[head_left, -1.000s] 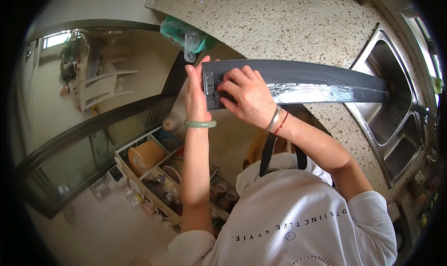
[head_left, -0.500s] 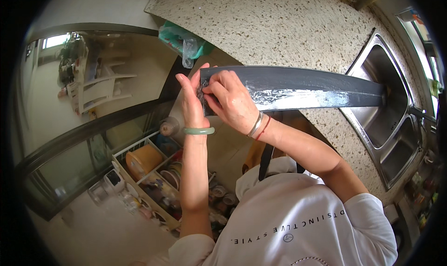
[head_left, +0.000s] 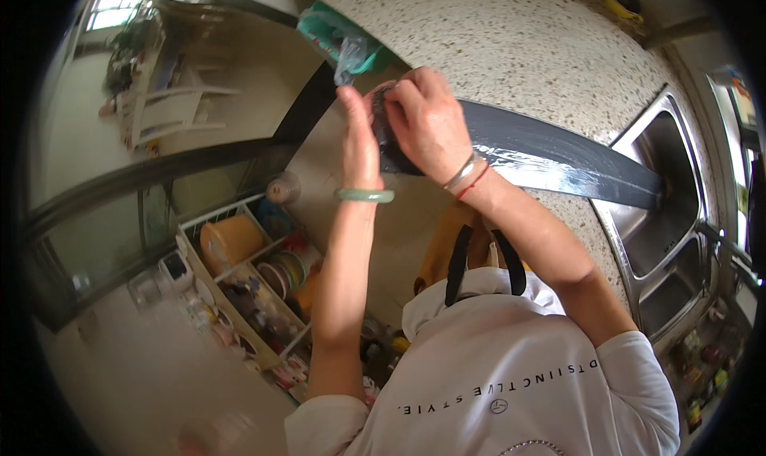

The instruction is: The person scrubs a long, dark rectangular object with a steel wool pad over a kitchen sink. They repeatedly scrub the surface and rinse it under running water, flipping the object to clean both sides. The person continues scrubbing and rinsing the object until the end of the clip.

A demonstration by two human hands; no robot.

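A long dark grey panel (head_left: 550,149), wet and shiny, slants across the view from my hands to the sink (head_left: 686,169), where its far end rests over the basin. My left hand (head_left: 361,141), with a green bangle at the wrist, supports the panel's near end; its thumb points up and its other fingers are mostly hidden behind the panel. My right hand (head_left: 431,125) is closed at that same end, fingertips pinching a dark, rough-textured scourer (head_left: 381,113) against the edge. The pad is mostly covered by the fingers.
A speckled stone counter (head_left: 511,33) runs along the far side. Below its corner hangs a green container (head_left: 315,29) with a clear plastic bag. At lower left stands a divided storage rack (head_left: 231,276), beside a dark-framed glass door (head_left: 159,181). A yellow item (head_left: 621,1) lies at the far right.
The panel's near end has tilted and risen in view, and both hands have shifted up and right with it. My right hand has turned, its fingers now over the upper corner.
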